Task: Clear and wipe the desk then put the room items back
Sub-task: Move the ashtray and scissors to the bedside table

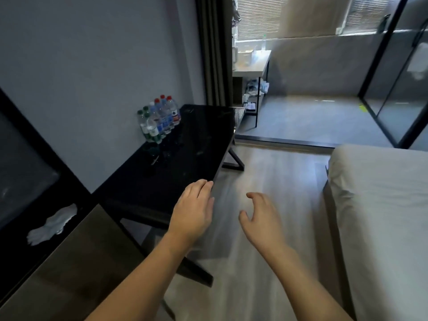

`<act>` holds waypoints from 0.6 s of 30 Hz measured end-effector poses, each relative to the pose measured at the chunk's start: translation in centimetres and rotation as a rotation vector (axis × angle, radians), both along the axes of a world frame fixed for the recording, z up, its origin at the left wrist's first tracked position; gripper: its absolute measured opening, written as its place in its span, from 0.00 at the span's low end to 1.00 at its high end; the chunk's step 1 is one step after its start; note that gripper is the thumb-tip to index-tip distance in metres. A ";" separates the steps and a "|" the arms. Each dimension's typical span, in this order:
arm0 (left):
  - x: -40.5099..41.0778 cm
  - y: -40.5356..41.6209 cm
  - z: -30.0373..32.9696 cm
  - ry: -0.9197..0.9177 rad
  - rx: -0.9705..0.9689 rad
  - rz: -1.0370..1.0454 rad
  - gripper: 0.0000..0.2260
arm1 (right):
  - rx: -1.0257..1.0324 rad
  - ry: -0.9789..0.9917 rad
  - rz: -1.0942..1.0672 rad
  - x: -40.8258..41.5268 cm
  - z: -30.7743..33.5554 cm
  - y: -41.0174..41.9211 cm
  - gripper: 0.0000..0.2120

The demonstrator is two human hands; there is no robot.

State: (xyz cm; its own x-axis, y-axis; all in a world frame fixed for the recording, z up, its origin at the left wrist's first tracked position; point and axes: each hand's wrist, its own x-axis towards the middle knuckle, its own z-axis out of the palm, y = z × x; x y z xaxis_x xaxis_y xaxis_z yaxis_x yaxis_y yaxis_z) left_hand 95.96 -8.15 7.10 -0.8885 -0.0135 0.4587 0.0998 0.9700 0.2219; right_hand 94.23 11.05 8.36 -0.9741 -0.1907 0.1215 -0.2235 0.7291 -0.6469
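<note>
Begin with the table (185, 144), the black glossy-topped piece standing against the grey wall on your left, with the bed (382, 205) across the strip of wood floor on your right. Your left hand (193, 210) hangs at the table's near front edge, fingers (203, 187) straight and close together, the tips at or just over the rim; contact cannot be confirmed. Your right hand (261, 216) hovers over the floor, fingers spread and loosely bent, holding nothing. The likely step is clearing the top. Lift the cluster of water bottles (159, 120), which stands upright at the table's far left against the wall, before any wiping: take them a few at a time by the body, and set them where they cannot roll. The top looks smeared and speckled near the bottles, and a small dark item lies there, too blurred to name. A crumpled white cloth or tissue (52, 225) lies on the dark unit to your near left; judge whether it is fit for wiping.
</note>
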 end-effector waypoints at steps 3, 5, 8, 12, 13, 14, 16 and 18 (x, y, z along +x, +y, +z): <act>-6.5 0.9 -1.3 -0.013 0.027 -0.023 0.18 | 0.029 -0.007 0.006 -6.0 -1.0 0.4 0.23; -11.4 1.3 -2.1 -0.016 0.038 -0.021 0.18 | 0.049 -0.009 0.023 -10.6 -1.3 0.7 0.24; -19.3 2.0 -2.3 -0.021 0.058 -0.020 0.18 | 0.090 -0.025 0.017 -18.1 -0.9 1.5 0.24; -29.7 2.8 -1.0 -0.053 0.101 -0.020 0.19 | 0.154 -0.037 0.009 -27.9 0.6 2.7 0.25; -32.2 3.3 -0.5 -0.068 0.120 -0.018 0.19 | 0.153 -0.032 -0.003 -30.2 1.1 3.0 0.25; -34.4 3.8 -0.1 -0.078 0.136 -0.011 0.19 | 0.143 -0.024 -0.017 -32.4 1.5 3.3 0.25; -38.2 4.7 0.2 -0.101 0.143 -0.010 0.19 | 0.118 -0.018 -0.042 -36.5 1.8 3.7 0.24; -41.8 5.0 -0.1 -0.139 0.125 -0.024 0.19 | 0.103 -0.035 -0.037 -40.3 1.4 4.0 0.24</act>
